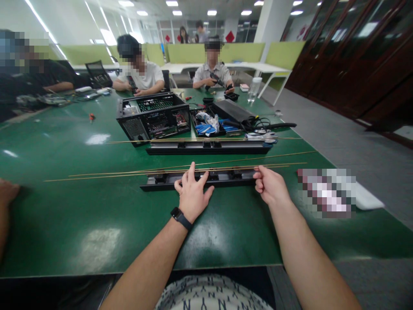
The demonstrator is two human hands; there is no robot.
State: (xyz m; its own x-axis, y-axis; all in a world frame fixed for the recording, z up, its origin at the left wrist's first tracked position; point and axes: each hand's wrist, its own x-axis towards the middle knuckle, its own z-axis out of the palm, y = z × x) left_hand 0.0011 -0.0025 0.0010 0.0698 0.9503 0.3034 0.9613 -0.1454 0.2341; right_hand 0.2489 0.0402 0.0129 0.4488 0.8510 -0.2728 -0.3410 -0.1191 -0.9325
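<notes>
Across the near black metal rail (226, 183) lie several long, thin golden rods (106, 175), their ends reaching past it on both sides. Over the rail's middle, my left hand (192, 193) is open with fingers spread, the fingertips at the rods and rail. My right hand (271, 184) is closed by the rail's right end, thumb and forefinger pinching a thin golden rod; its curled fingers partly hide the grip. Small dark blocks (236, 172) sit along the rail's channel. A second black rail (206, 150) lies parallel behind, with more thin rods along it.
An opened computer case (153, 114) stands behind the rails. Right of it are a tray with blue-white gloves (208, 123), a grey panel (232, 110) and black cables (258, 123). A bottle (254, 89) stands farther back. Co-workers sit across the green table (129, 241); another person's hand (8, 191) is at left.
</notes>
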